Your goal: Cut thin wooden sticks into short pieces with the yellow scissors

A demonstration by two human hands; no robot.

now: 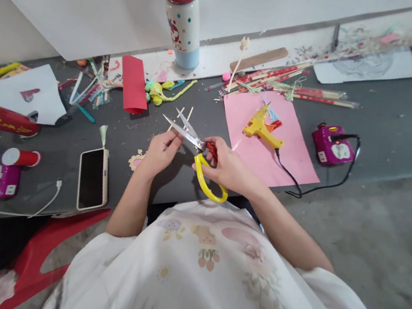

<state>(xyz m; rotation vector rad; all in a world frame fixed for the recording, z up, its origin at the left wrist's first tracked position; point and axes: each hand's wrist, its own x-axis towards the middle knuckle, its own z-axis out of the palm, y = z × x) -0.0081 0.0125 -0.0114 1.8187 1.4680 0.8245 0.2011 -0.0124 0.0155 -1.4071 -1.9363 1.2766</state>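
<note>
Yellow-handled scissors [206, 177] are in my right hand [227, 165], their blades spread apart and pointing up and left. A small red thing shows beside the fingers of that hand; its kind cannot be made out. My left hand [161, 152] is closed in a pinch beside the lower blade, and what it holds is hidden. Thin pale sticks [189, 115] show just beyond the blades; whether the left fingers touch one I cannot tell. Partly behind my left wrist lies a small pink piece with a beaded-looking cream edge [136, 160].
A yellow glue gun [261, 125] rests on pink paper [289, 161], its cord running to a purple power unit [333, 146]. A phone [92, 179], red thread spool [21, 157], red can [4, 119] and red paper [134, 83] lie left. The bottle [187, 29] stands behind.
</note>
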